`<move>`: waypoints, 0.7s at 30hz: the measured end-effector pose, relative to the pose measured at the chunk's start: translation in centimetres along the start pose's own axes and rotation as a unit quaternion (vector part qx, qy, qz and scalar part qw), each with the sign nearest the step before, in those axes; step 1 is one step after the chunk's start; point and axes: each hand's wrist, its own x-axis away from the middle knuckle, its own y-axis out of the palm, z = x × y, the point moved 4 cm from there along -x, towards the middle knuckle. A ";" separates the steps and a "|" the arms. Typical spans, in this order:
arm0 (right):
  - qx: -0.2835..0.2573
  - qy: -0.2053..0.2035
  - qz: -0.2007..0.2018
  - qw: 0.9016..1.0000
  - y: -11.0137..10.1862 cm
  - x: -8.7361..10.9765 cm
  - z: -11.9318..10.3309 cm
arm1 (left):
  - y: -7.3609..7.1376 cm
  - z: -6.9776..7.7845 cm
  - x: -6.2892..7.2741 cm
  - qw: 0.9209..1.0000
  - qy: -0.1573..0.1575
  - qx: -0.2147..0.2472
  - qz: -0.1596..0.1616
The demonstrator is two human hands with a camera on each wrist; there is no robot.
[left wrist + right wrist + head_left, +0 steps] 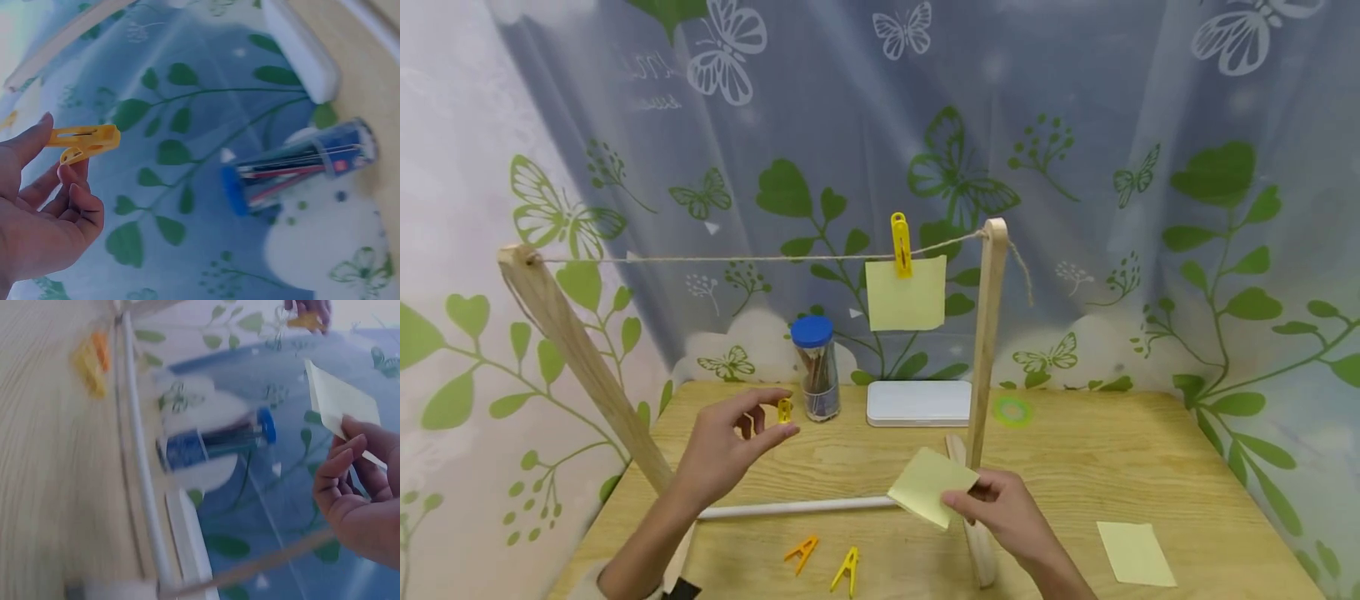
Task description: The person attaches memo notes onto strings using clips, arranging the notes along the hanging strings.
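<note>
Between thumb and fingers, my left hand point(726, 442) pinches a yellow clothespin point(87, 137) by its handle ends, in the air left of the jar. My right hand point(1000, 508) holds a pale yellow paper square point(928, 487) by one corner, in front of the right post. A second paper square point(906, 300) hangs from the string point(760, 258), clipped by another yellow clothespin point(900, 246). On the table lie an orange clothespin point(802, 553) and a yellow clothespin point(846, 571). At the right, one more paper square point(1137, 553) lies flat.
A wooden frame has a leaning left post point(580, 358), an upright right post point(987, 342) and a low white bar point(797, 507). Behind stand a blue-lidded jar of sticks point(816, 371) and a white case point(917, 402). A patterned curtain point(1075, 267) hangs beyond the table point(1075, 467).
</note>
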 end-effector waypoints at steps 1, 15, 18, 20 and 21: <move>-0.008 -0.004 0.010 1.000 0.6 -0.4 -0.3 | -0.2 0.4 -0.3 1.000 0.001 0.009 0.005; -0.187 -0.045 0.098 0.976 6.9 -6.0 -4.0 | -3.0 7.5 -5.4 0.987 0.116 0.056 0.092; -0.205 -0.060 0.119 0.970 7.7 -7.1 -4.8 | -3.5 8.8 -6.4 0.985 0.137 0.061 0.090; -0.210 -0.076 0.129 0.966 8.1 -7.9 -5.6 | -3.8 9.5 -7.1 0.983 0.147 0.069 0.082; -0.214 -0.084 0.132 0.964 8.3 -8.2 -6.0 | -3.9 9.8 -7.5 0.983 0.152 0.075 0.077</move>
